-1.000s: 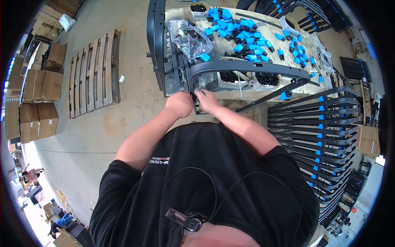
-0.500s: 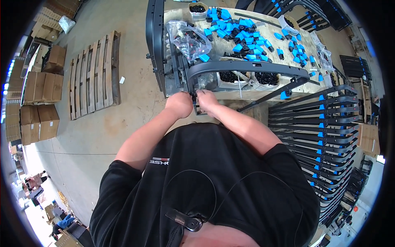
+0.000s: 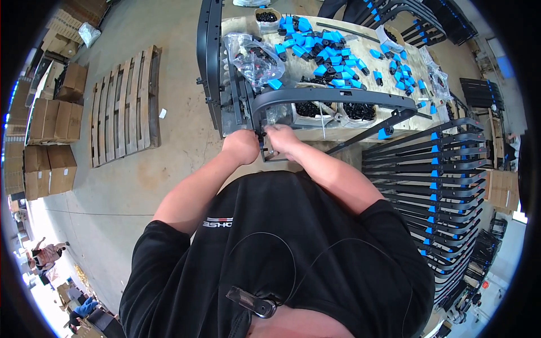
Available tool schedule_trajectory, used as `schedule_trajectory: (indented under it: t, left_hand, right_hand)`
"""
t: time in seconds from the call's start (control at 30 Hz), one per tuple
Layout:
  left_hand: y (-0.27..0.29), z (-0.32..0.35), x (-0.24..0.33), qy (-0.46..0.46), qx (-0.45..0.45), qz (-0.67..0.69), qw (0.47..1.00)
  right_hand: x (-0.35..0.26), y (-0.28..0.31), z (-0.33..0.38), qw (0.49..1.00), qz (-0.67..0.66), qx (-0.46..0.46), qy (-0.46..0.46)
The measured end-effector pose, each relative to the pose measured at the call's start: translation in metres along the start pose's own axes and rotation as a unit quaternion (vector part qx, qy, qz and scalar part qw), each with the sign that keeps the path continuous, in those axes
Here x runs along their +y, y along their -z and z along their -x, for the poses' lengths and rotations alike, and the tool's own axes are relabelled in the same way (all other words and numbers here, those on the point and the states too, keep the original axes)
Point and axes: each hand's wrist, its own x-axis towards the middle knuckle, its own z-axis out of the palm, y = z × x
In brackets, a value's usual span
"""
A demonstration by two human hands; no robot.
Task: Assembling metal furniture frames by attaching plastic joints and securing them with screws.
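A black metal frame with rounded corners lies across the near side of the worktable. At its near left end, both my hands are closed and close together. My left hand makes a fist against the upright bar, on its left side. My right hand is bent in from the right, fingers curled at the same bar; what they pinch is hidden. Just beyond the hands lies a clear plastic bag of small parts. Boxes of small black parts stand behind the frame's top bar.
Many blue-and-black plastic pieces are heaped on the table. Black frames with blue pieces stand stacked at my right. A wooden pallet and cardboard boxes are at the left. Far off at lower left is another person.
The whole view has shifted slightly, with the table and frame a little further left. My hands stay at the same end of the frame, still closed.
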Motion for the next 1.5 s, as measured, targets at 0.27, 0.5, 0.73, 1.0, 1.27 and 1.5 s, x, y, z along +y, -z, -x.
schedule_trajectory:
  t: [0.27, 0.5, 0.73, 1.0, 1.27, 1.5]
  left_hand:
    - [-0.012, -0.005, -0.004, 0.03, 0.005, 0.025, 0.999]
    - [-0.015, -0.002, 0.002, 0.045, 0.033, 0.035, 0.998]
    - [-0.026, 0.005, 0.01, 0.121, 0.083, 0.081, 0.986]
    - [0.004, 0.035, 0.111, 0.071, 0.19, 0.299, 0.933]
    - [-0.045, 0.005, 0.131, -0.002, 0.25, 0.539, 0.805]
    - [-0.055, 0.052, 0.045, 0.006, 0.294, 0.521, 0.801]
  right_hand:
    - [-0.002, 0.143, -0.035, 0.79, 0.522, 0.29, 0.138]
    - [-0.008, 0.16, -0.049, 0.794, 0.576, 0.167, 0.094]
    - [0.003, 0.18, 0.0, 0.849, 0.465, 0.107, 0.227]
    - [-0.003, 0.178, 0.087, 0.813, 0.441, 0.04, 0.379]
    - [0.021, 0.195, 0.095, 0.908, 0.339, -0.079, 0.232]
    - [0.074, 0.22, 0.098, 0.966, 0.136, -0.046, 0.213]
